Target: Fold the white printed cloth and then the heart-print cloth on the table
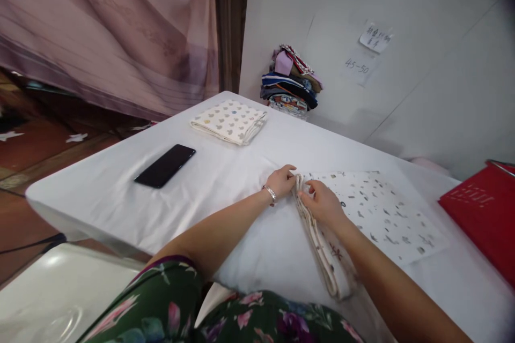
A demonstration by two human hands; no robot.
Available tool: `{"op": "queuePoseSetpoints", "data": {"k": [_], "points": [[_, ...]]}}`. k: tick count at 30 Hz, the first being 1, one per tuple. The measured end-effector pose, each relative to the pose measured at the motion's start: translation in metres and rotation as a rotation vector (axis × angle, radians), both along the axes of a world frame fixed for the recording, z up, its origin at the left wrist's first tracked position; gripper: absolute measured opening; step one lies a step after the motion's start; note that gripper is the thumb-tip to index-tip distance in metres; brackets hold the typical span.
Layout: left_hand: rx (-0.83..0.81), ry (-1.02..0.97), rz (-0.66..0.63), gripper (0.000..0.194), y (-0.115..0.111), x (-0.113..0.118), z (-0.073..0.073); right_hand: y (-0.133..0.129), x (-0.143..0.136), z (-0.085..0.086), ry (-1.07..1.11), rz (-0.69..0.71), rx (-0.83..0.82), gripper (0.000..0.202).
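Note:
A long, narrow folded cloth (314,230), cream with small dark and reddish prints, runs from my hands to the table's near edge. At its far end my left hand (282,180), with a bracelet on the wrist, pinches the left side of the folds. My right hand (322,201) grips the same end from the right, thumb and fingers bent around it. Spread flat to the right lies a white sheet (386,214) with small grey prints, partly behind my right arm. Farther back on the table sits a folded cream cloth (230,122) with a grey pattern.
A black phone (166,165) lies on the white table (108,177) at left. Folded clothes (289,86) are stacked beyond the far edge, by the wall. A red bag (483,214) stands at right. A pale chair (52,295) is at lower left; a pink curtain (120,27) hangs behind.

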State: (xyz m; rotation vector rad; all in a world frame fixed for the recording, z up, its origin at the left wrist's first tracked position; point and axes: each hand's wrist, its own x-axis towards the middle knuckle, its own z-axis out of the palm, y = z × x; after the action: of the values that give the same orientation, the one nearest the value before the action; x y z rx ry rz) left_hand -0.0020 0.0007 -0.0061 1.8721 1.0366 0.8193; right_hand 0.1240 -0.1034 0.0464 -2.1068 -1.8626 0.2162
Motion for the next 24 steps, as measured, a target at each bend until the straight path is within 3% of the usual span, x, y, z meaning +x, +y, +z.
{"op": "queuePoseSetpoints", "data": {"k": [9, 12, 15, 18, 21, 24], "points": [[-0.176, -0.240, -0.180, 0.057, 0.001, -0.004, 0.004, 0.034, -0.008, 0.005, -0.168, -0.113, -0.103, 0.030], [-0.025, -0.086, -0.112, 0.055, 0.005, -0.008, 0.007, 0.036, -0.003, 0.004, -0.171, -0.103, -0.103, 0.018], [0.165, 0.213, 0.037, 0.034, 0.009, -0.012, 0.008, 0.037, 0.001, 0.005, -0.171, -0.079, -0.089, 0.016], [0.273, 0.455, 0.033, 0.028, 0.006, -0.012, 0.009, 0.038, 0.001, 0.005, -0.186, -0.061, -0.075, 0.017], [0.300, 0.496, -0.038, 0.028, 0.000, -0.007, 0.009, 0.039, 0.000, 0.004, -0.192, -0.054, -0.065, 0.017], [0.208, 0.420, -0.041, 0.015, -0.003, -0.003, 0.009, 0.039, 0.001, 0.003, -0.180, -0.057, -0.064, 0.017]]}}
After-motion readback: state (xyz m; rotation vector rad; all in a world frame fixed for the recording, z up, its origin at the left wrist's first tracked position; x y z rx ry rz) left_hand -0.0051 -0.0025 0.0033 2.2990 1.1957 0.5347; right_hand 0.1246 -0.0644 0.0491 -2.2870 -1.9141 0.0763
